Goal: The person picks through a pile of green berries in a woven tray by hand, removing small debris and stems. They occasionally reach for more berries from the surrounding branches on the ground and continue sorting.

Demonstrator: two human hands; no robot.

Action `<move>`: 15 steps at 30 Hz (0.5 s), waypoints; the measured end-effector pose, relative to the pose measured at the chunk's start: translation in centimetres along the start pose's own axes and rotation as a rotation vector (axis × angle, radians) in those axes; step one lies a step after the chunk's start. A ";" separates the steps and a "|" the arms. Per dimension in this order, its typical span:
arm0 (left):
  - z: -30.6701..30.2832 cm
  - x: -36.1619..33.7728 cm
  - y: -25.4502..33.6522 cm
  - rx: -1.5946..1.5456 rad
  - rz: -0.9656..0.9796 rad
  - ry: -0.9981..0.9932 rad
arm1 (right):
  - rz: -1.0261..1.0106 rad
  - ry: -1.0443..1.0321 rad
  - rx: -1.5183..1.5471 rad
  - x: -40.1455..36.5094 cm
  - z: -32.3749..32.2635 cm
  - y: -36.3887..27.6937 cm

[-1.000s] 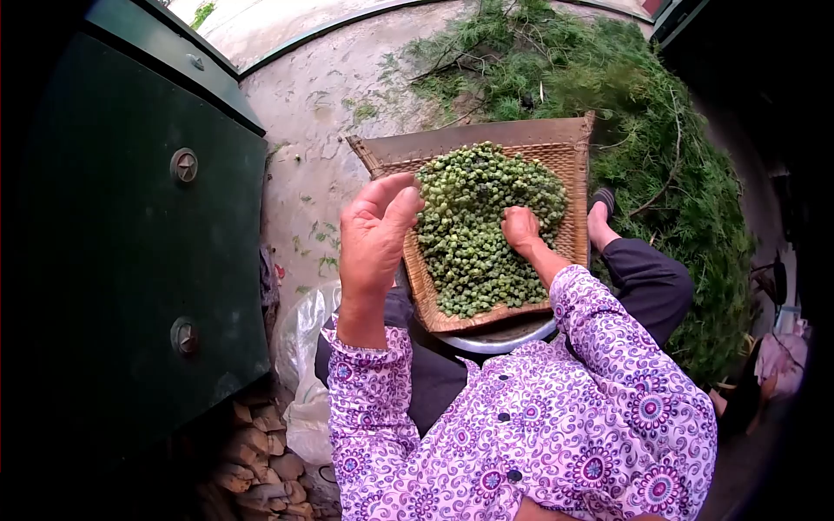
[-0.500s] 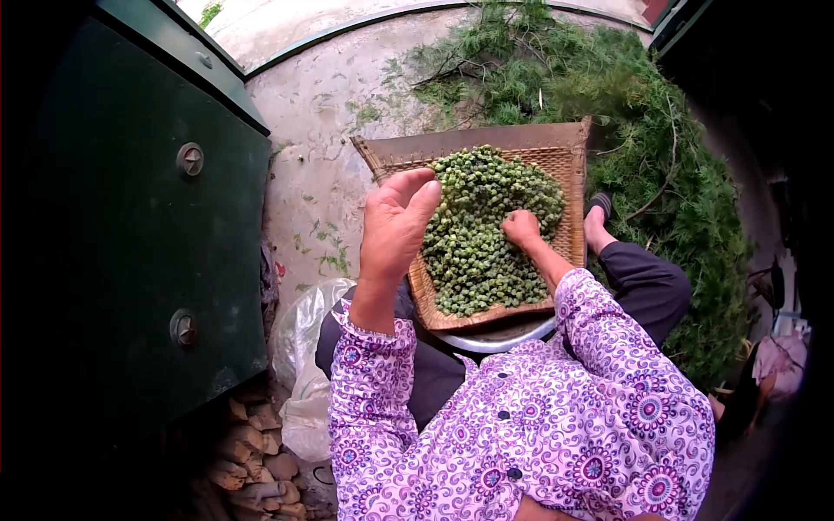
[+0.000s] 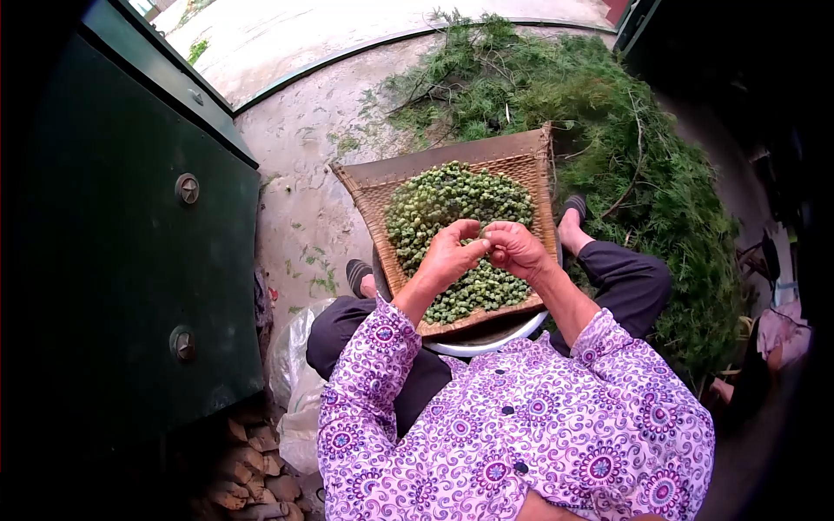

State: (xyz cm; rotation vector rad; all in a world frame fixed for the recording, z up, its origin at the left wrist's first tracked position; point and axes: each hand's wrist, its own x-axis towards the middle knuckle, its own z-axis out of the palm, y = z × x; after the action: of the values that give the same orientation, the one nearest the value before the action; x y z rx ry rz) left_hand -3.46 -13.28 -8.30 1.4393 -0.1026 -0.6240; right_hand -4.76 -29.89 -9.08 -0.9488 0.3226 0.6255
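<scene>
A woven winnowing basket [image 3: 415, 172] rests tilted on a basin [image 3: 486, 349] in front of my body. In it lies a heap of small round green cones [image 3: 460, 191]. My left hand [image 3: 452, 256] and my right hand [image 3: 518, 252] meet above the heap, fingertips close together. On both hands the thumb is pinched against the fingers. Whatever is between the fingertips is too small or hidden to make out. The hands cover the middle of the heap.
Cut green conifer branches [image 3: 599, 130] lie piled beyond the basket and along its right. A dark green metal door [image 3: 130, 260] stands at left. Beside my left leg is a clear plastic bag [image 3: 300, 382], with split firewood [image 3: 252, 473] near it.
My left hand has come down from its raised spot to the right, over the heap. My right hand has lifted off the cones and met it. The view has shifted slightly.
</scene>
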 end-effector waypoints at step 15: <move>0.7 -0.4 -0.3 -0.096 -0.056 0.111 | -0.417 0.308 -0.202 -0.7 -0.4 0.3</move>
State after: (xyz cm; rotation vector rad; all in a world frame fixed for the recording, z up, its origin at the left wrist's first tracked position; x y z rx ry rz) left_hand -4.22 -13.72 -8.39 1.3842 0.0546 -0.5854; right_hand -5.47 -30.40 -9.13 -1.2672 0.3248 0.1287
